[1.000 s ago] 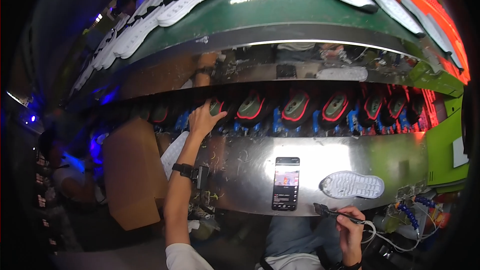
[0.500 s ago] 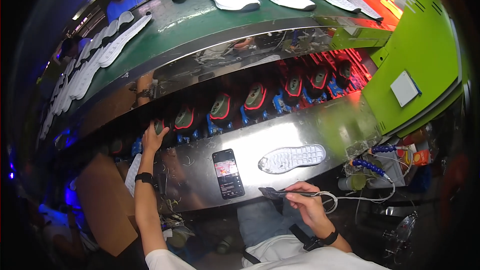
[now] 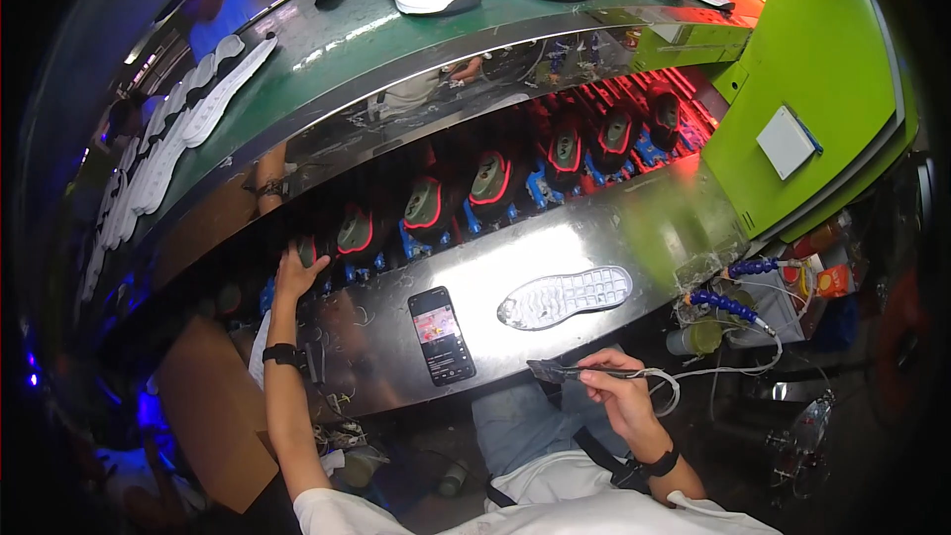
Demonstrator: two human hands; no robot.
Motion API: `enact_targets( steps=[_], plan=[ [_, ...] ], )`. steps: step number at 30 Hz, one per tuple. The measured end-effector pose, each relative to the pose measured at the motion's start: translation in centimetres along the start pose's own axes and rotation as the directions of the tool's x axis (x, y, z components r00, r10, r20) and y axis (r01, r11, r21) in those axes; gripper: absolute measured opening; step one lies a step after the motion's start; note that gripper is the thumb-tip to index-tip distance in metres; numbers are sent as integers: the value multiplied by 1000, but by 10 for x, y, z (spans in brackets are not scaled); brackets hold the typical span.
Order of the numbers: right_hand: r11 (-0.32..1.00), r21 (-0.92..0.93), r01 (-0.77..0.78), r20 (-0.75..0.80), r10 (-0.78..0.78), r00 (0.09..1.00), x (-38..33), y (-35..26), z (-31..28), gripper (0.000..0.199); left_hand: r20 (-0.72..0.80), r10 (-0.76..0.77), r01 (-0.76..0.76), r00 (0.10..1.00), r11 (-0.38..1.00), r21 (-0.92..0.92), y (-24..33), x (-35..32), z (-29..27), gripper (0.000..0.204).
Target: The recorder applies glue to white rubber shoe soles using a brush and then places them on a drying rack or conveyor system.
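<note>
Over at the left, my left hand (image 3: 296,275) reaches into the recessed row, thumb and fingers around a dark shoe upper (image 3: 309,250); its fingertips are partly hidden. My right hand (image 3: 616,391) holds a black-handled brush (image 3: 557,371) with a pale tube running from its back end. The brush head hangs just off the near edge of a metal ledge (image 3: 515,243). A white shoe sole (image 3: 565,298) lies on that ledge, tread pattern of squares facing up. To its left rests a phone (image 3: 442,337) with a lit screen.
Several dark shoe uppers with red-lit rims, like one upper (image 3: 489,178), stand in blue holders beyond the ledge. Above runs a green belt (image 3: 337,50) carrying white soles. A green panel (image 3: 832,89) bounds the right; a cardboard box (image 3: 213,416) stands lower left.
The whole view has shifted slightly left and up. My right hand has moved the brush a little rightward, farther from the phone. My left hand stays at the shoe upper.
</note>
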State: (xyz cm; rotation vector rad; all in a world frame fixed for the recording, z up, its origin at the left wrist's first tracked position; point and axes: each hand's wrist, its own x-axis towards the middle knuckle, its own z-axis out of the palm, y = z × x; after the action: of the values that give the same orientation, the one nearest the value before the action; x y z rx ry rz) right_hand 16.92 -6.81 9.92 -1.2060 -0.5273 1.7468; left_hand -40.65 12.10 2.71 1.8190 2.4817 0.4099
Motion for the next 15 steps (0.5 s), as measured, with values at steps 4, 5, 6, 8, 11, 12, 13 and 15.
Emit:
enact_targets(
  steps=[4,5,6,8,11,12,13,15],
  plan=[
    [1000,14,22,-16,-22,1000,2,2,-3,17,100,5,-19,995,989,147,89,-37,-100,46],
    [1000,2,28,-12,-28,1000,2,0,-3,18,-13,127,-128,992,987,-93,121,-55,-144,39],
    [999,-15,30,-55,-31,998,1,-1,-4,18,-25,-22,9,999,904,-428,161,-70,-183,39],
    [997,-8,80,-31,-81,996,-2,-6,-5,18,-624,82,-350,777,880,-320,179,-66,-237,42],
    [989,31,144,-3,-144,990,-4,-9,-3,19,-781,126,-164,612,986,30,162,23,-285,59],
    [989,27,142,23,-143,989,-5,-9,1,19,-685,249,-257,685,962,93,130,65,-287,78],
    [992,24,123,74,-124,989,-7,-8,3,19,-639,291,-192,712,956,222,92,94,-269,83],
    [987,45,157,74,-160,984,-9,-7,3,18,-101,-76,73,992,997,-30,71,122,-257,64]
  ],
)
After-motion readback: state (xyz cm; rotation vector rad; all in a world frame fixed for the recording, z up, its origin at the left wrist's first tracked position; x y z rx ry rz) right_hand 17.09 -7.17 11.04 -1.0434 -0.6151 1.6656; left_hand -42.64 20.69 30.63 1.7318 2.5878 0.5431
